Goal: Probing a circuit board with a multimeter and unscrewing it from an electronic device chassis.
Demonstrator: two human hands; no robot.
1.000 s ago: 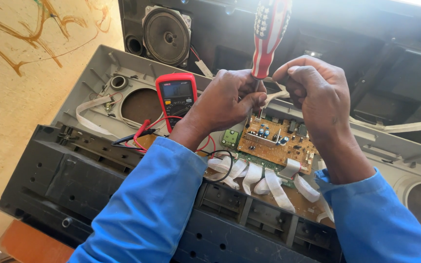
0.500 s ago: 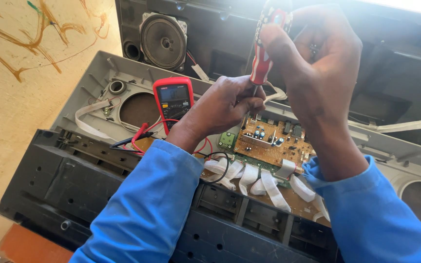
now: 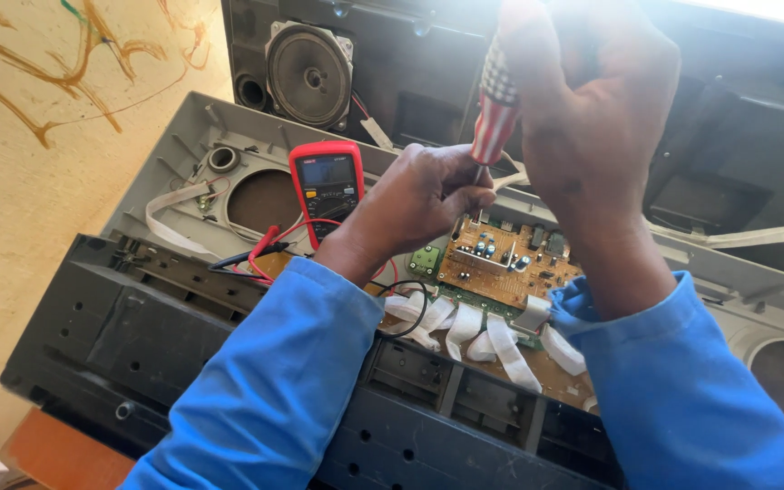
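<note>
A tan wall [image 3: 38,181] streaked with orange rises at left; a dark cabinet [image 3: 737,136] with a speaker [image 3: 308,74] stands behind. On the opened grey chassis [image 3: 183,136] lie a red multimeter [image 3: 326,186] and a brown circuit board [image 3: 505,263]. The right hand [image 3: 596,118], higher than before, grips the screwdriver [image 3: 494,113] upright over the board. The left hand [image 3: 419,200] pinches its shaft.

Both hands [image 3: 510,154] raised, fingers curled
</note>
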